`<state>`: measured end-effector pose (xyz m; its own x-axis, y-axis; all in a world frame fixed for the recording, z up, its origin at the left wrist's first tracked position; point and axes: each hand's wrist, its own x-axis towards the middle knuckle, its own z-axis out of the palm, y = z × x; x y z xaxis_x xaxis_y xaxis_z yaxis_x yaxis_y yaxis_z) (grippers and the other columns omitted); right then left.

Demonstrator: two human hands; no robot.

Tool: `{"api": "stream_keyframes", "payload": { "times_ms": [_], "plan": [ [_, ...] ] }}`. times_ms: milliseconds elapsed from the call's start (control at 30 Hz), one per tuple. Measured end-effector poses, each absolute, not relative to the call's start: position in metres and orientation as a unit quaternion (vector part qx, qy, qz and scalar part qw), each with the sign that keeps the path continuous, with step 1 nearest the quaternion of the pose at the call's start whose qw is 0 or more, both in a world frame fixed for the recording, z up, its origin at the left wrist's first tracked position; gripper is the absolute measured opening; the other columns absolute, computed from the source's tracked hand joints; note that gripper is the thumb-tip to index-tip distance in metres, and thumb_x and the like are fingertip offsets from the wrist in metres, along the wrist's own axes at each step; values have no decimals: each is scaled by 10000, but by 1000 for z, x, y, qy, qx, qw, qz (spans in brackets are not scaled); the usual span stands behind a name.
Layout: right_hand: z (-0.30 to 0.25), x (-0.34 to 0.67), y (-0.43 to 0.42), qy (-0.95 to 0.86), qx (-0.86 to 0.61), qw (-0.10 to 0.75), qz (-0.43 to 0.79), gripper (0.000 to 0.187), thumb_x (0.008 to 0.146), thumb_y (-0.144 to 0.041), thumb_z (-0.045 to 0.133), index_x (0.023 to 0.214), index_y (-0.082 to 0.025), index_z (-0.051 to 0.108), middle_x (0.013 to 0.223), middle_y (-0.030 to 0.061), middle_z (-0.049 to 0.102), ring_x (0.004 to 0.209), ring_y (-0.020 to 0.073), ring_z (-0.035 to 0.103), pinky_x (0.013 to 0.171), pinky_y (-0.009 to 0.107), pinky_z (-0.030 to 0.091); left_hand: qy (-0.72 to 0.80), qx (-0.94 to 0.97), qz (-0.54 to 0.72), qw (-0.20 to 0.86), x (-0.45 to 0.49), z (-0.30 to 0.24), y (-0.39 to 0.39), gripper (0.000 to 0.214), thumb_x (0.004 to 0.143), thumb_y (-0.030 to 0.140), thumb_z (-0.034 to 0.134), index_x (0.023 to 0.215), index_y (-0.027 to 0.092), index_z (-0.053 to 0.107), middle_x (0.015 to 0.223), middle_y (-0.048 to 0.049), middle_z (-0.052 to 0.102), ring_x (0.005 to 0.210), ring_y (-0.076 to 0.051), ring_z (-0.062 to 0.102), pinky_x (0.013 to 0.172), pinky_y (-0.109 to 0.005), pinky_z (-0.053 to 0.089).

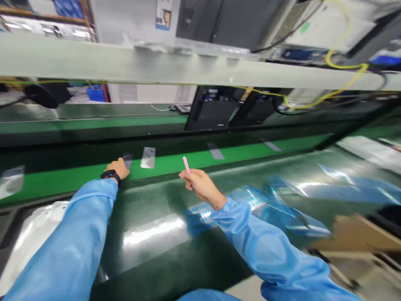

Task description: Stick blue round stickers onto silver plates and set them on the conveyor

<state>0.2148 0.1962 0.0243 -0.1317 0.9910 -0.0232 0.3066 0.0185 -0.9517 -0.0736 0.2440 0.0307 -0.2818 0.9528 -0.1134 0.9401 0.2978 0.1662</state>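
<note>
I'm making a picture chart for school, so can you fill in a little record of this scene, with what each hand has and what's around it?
Left hand: at a dark flat piece lying on the green belt
Right hand: holding a pink stick
Left wrist: black watch
Clothes: light blue sleeves
Also on belt: silver flat piece
Nearby: shiny blue plastic, yellow cable

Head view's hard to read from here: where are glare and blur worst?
In the head view, bright glare streaks the dark green bench, the blue glossy sheet to the right is smeared by blur, and wide-angle distortion bows the pale overhead beam. The right hand and its pink stick look fairly sharp.
</note>
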Motion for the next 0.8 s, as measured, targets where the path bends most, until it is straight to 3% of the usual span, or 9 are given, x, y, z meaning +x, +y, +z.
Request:
{"api": "stream_keyframes", "payload": {
  "times_ms": [133, 267, 433, 567, 733, 800],
  "plan": [
    [6, 265, 139, -596, -578, 367, 420, 229, 744, -372, 543, 685, -172, 637, 679, 21, 583, 636, 143, 539, 587, 260, 427, 775, 623, -12, 101, -75, 24, 251, 393, 806, 200, 532, 1164, 38, 540, 1038, -282, 650, 982, -388, 640, 783, -406, 475],
    [-12, 279, 121, -582, -584, 301, 479, 323, 773, -469, 572, 760, -157, 652, 540, -19, 519, 493, 113, 456, 479, 238, 361, 777, 626, -1, 61, -77, 58, 233, 397, 864, 133, 384, 1248, 83, 470, 1013, -184, 659, 983, -341, 637, 793, -403, 466],
    [-35, 251, 123, -538, -550, 348, 535, 391, 724, -546, 618, 774, -159, 609, 566, -10, 573, 491, 116, 523, 515, 254, 455, 821, 526, 217, 53, -82, 108, 165, 321, 776, 228, 487, 1073, 173, 596, 821, 6, 637, 837, -189, 611, 793, -303, 466],
    [-43, 230, 112, -523, -559, 386, 514, 321, 773, -482, 602, 801, -162, 601, 610, 5, 615, 541, 132, 594, 561, 265, 510, 751, 527, 357, 172, -62, 77, 87, 310, 722, 339, 514, 949, 204, 676, 762, 7, 668, 689, -171, 591, 690, -281, 484],
    [-27, 218, 123, -569, -537, 300, 545, 107, 815, -249, 604, 757, -161, 588, 599, -1, 643, 521, 115, 617, 533, 223, 520, 694, 435, 385, 426, -15, -11, 23, 418, 691, 495, 520, 921, 174, 657, 771, -43, 683, 656, -197, 627, 596, -309, 524],
    [-22, 214, 134, -553, -545, 274, 567, 125, 839, -183, 574, 718, -161, 554, 581, 0, 645, 490, 102, 612, 505, 206, 519, 681, 397, 377, 486, -4, -31, 11, 425, 680, 503, 517, 933, 177, 619, 759, -39, 667, 677, -206, 640, 588, -319, 539]
  ]
}}
